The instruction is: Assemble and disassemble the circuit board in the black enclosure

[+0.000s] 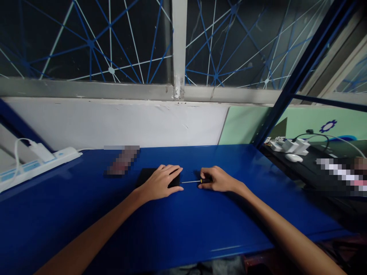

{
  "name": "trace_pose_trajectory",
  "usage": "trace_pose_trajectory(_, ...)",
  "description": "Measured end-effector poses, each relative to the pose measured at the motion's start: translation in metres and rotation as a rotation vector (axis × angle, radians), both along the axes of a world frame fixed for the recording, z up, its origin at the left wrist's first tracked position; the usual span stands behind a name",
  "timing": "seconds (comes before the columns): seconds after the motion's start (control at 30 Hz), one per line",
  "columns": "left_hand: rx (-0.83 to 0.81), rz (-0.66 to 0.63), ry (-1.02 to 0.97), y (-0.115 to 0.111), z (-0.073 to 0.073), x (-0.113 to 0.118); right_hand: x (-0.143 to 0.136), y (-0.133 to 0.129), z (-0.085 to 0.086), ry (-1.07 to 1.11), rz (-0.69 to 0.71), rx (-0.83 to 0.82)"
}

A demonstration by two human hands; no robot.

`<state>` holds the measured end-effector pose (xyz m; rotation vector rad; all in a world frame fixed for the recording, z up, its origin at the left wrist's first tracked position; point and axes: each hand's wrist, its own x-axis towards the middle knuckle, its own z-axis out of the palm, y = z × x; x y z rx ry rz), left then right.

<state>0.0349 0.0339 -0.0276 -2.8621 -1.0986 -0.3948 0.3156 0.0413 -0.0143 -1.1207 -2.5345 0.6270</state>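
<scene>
A flat black object (pixel 146 175) lies on the blue table (pixel 183 225), partly hidden beneath my left hand (pixel 163 181). That hand rests on it with the fingers stretched toward the right and the thumb apart. My right hand (pixel 216 179) is closed around the dark handle of a screwdriver (pixel 190 182), which has a yellow band. The thin metal shaft points left and lies almost level. Its tip meets or nearly meets the right edge of the black object, beside my left fingers.
A white power strip (pixel 37 164) with a plugged-in charger lies at the left. Behind my left hand is a blurred-out item (pixel 123 160). A blue frame post (pixel 275 110) stands at the right; beyond it, a dark surface (pixel 309 168) holds white adapters and cables.
</scene>
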Motion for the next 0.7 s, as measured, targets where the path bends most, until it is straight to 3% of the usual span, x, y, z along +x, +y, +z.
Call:
trace_pose_trajectory(0.37,-0.097,0.016,0.056,0.001,0.008,-0.011,0.004,0.001,0.002,0.011,0.013,-0.019)
trace_pose_trajectory(0.7,-0.062,0.001,0.034,0.006,0.003,-0.014,0.001,0.001,-0.004,0.046,-0.034,-0.004)
